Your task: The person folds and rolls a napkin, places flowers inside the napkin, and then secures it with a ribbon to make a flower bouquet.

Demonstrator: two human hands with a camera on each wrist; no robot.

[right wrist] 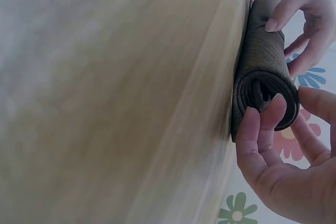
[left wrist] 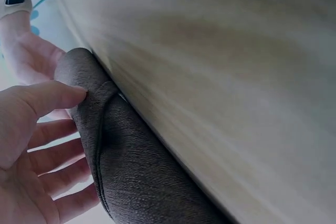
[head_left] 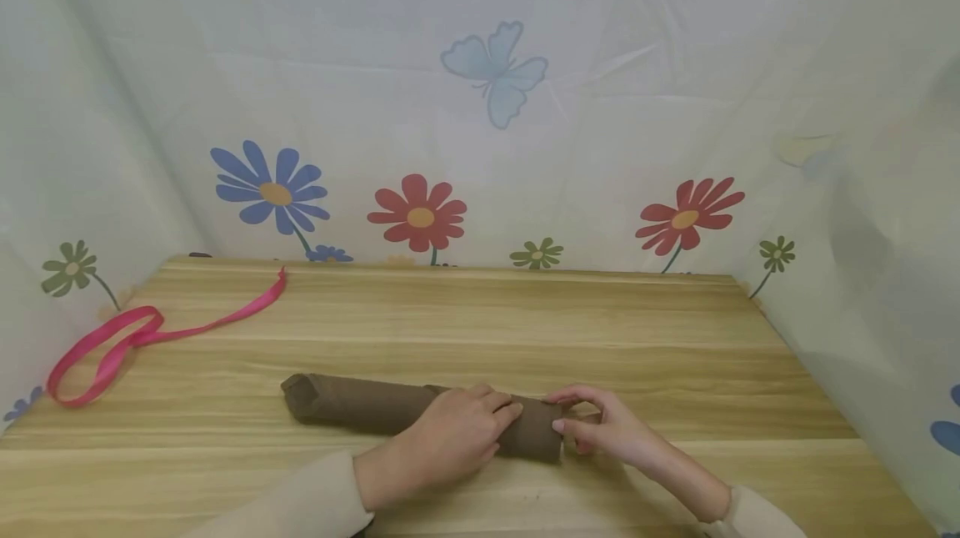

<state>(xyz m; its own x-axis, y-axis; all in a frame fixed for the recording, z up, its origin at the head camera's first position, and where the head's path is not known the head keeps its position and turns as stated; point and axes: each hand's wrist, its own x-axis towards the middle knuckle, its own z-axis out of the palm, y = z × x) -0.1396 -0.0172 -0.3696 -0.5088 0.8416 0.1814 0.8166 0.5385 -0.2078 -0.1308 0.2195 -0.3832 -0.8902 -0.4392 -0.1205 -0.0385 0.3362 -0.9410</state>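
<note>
A dark brown cloth (head_left: 367,403), rolled into a tube, lies across the wooden table near its front. My left hand (head_left: 461,429) holds the roll right of its middle, fingers over the top. In the left wrist view, the left thumb (left wrist: 68,97) presses on the brown roll (left wrist: 142,171), where a loose edge shows. My right hand (head_left: 603,425) grips the roll's right end between thumb and fingers. The right wrist view shows the spiral end of the cloth roll (right wrist: 257,56), with fingertips of the right hand (right wrist: 283,171) at its opening.
A pink ribbon (head_left: 108,359) lies loosely looped at the left of the wooden table (head_left: 525,321), one tail reaching toward the back. A white curtain (head_left: 360,87) printed with flowers and a butterfly hangs behind the table and along its sides.
</note>
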